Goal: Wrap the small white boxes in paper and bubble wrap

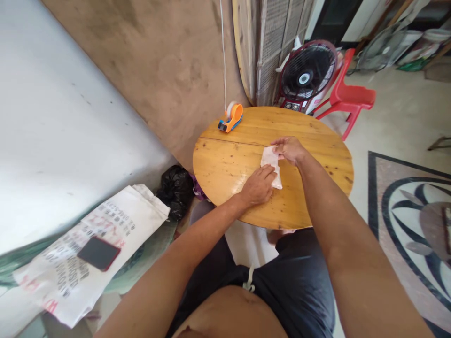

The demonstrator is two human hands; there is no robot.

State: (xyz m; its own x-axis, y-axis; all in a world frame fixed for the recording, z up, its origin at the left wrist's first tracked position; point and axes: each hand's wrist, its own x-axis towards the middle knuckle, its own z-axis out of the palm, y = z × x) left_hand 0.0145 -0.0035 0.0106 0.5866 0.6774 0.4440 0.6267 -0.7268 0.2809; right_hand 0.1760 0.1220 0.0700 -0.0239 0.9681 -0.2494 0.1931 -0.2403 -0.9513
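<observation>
A small, flat, pinkish-white folded packet (269, 154) lies on the round wooden table (225, 173); whether it is paper, tissue or cloth I cannot make out. My right hand (289, 150) pinches its far right corner between thumb and fingers. Across the nearer half rests my left hand (260, 184), fingers together and bent over the packet, holding it against the wood. The packet's near end sticks out past those fingers, and its middle is partly covered by them.
An orange tape dispenser (232, 118) stands near the table's far left edge. Beyond the table are a fan (306, 70) and a red plastic chair (354, 94). To the left, a dark phone (99, 253) lies on a white printed sack (116, 220), near a black plastic bag (176, 190).
</observation>
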